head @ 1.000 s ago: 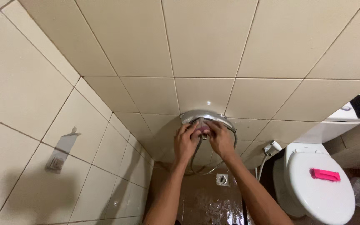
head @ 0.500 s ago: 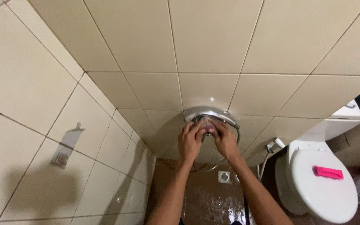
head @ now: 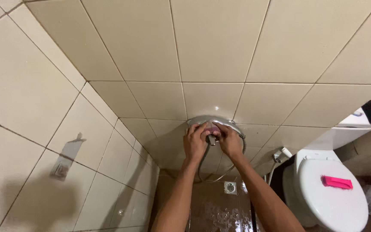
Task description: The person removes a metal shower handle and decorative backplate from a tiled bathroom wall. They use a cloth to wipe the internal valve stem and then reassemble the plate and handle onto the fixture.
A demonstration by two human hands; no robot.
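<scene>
We see both hands up on the round silver shower head [head: 213,122], which sits against the tiled wall [head: 211,51] in the middle, far from us. The left hand [head: 195,141] curls its fingers on the near left rim, and the right hand [head: 228,141] pinches the small fitting in the middle, next to something pink. Since a second ago the hands have hardly moved, so the same work goes on, with the white toilet [head: 331,193] off to the right.

Round chrome shower head [head: 202,120] faces upward near the tiled wall, partly hidden.
</scene>
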